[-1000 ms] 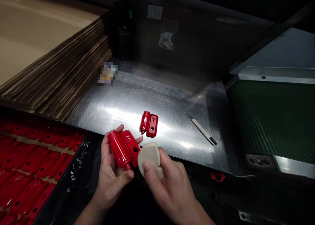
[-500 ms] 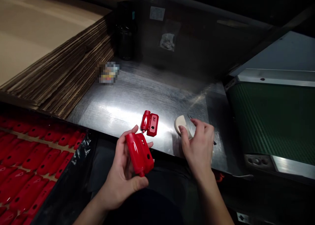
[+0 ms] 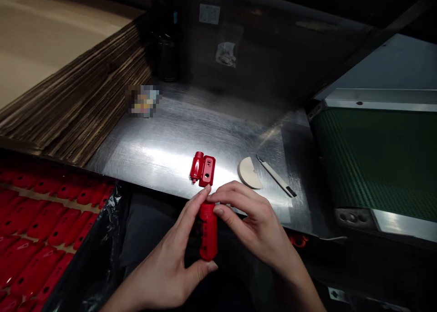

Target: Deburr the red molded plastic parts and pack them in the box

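Observation:
A glossy red plastic housing (image 3: 209,234) stands on end between my hands, just in front of the metal table. My left hand (image 3: 170,257) grips it, thumb under the lower end and fingers along the left side. At its upper end, the curled fingers and thumb of my right hand (image 3: 254,221) close on the rim. A second red housing (image 3: 201,168) lies on the table beyond my fingertips. To its right are a cream half-round pad (image 3: 249,173) and a slim knife with a white handle (image 3: 275,175).
Stacked cardboard sheets (image 3: 88,75) border the metal table (image 3: 164,130) on the left. Below them, a black-lined box (image 3: 105,243) holds rows of red housings. A green conveyor belt (image 3: 382,161) runs at the right. A dark bottle (image 3: 167,57) stands at the back.
My right hand has left the knife and pad and moved left onto the red housing. My left hand has turned that housing on end.

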A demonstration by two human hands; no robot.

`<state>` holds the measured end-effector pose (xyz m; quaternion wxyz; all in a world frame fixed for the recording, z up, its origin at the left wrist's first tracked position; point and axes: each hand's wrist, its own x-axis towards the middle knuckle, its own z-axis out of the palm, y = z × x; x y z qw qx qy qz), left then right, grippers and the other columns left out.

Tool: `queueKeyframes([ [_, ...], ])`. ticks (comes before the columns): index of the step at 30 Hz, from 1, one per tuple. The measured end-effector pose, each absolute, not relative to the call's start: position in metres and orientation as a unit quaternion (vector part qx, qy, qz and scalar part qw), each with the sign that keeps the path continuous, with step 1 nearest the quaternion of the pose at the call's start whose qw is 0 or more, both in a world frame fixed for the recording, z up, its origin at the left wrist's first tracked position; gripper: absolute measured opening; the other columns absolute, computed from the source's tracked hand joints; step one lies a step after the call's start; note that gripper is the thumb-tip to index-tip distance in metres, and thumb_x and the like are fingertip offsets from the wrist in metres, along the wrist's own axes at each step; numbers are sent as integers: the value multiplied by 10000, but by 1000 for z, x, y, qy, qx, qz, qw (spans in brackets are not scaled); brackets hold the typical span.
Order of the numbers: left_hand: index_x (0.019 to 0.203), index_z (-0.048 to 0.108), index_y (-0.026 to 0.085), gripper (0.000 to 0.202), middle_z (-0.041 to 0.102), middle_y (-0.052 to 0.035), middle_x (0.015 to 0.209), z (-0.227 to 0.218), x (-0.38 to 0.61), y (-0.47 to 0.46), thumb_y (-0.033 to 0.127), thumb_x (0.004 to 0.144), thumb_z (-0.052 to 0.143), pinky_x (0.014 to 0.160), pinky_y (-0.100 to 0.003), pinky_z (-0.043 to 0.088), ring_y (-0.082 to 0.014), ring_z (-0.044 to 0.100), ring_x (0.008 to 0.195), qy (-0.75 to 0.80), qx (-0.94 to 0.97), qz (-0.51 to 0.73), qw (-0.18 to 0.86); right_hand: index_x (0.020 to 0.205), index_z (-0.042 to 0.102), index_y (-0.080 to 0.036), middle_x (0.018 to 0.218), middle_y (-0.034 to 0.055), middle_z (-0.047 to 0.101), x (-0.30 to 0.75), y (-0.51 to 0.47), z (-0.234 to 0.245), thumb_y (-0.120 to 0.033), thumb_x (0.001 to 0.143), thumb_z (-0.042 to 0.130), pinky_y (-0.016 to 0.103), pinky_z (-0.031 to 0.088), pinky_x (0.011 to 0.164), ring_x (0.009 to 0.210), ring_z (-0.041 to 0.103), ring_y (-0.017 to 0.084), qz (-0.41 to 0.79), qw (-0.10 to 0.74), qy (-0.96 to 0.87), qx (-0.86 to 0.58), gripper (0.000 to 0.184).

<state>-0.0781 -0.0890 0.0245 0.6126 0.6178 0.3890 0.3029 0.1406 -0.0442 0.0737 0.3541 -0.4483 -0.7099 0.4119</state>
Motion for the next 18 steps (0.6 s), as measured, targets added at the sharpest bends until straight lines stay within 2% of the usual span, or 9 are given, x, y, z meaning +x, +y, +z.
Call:
queueKeyframes([
  [4,1684,64,535,990,125,58,1809,26,-79,-89,307,991,733,1347,-575,185,-314,112,1667,387,643,282,598,1219,783,-328,1130,18,698,146,-46,76,-219,1052,664,272,569,842,1012,691,154,400,351,-722,-443,232],
  [8,1674,68,564,986,108,89,1808,25,-82,-90,325,991,737,1353,-567,155,-300,83,1671,384,641,274,605,1191,769,-316,1136,6,709,150,-46,80,-214,1063,639,276,556,907,1047,685,152,417,336,-722,-438,209],
  [10,1668,151,566,975,172,74,1800,26,-84,-89,363,961,790,1340,-532,230,-315,191,1652,363,599,289,653,1139,747,-290,1140,5,716,151,-45,81,-231,1077,613,293,537,974,1097,678,162,453,336,-705,-431,159],
  [11,1664,220,547,955,224,48,1791,26,-84,-88,402,936,821,1307,-498,321,-329,295,1618,343,558,306,691,1110,728,-277,1144,7,713,151,-45,80,-251,1087,595,299,527,992,1110,675,167,475,342,-687,-430,138],
  [13,1645,365,470,854,356,-29,1746,26,-83,-85,479,926,825,1143,-397,523,-338,515,1482,290,449,351,769,1048,689,-256,1166,16,699,150,-46,76,-305,1101,567,301,515,992,1114,669,173,511,364,-640,-444,141],
  [16,1518,613,296,483,629,-139,1532,27,-79,-80,458,1063,630,876,-281,620,-316,714,1243,239,301,405,830,960,637,-234,1141,20,685,145,-50,65,-391,1092,581,273,512,873,1022,654,167,532,397,-563,-492,213],
  [18,1396,721,207,402,754,-176,1329,26,-75,-78,392,1128,485,795,-251,629,-300,783,1099,234,237,410,849,913,608,-224,1061,12,678,139,-52,56,-442,1075,604,262,487,791,924,623,157,531,402,-528,-527,272],
])
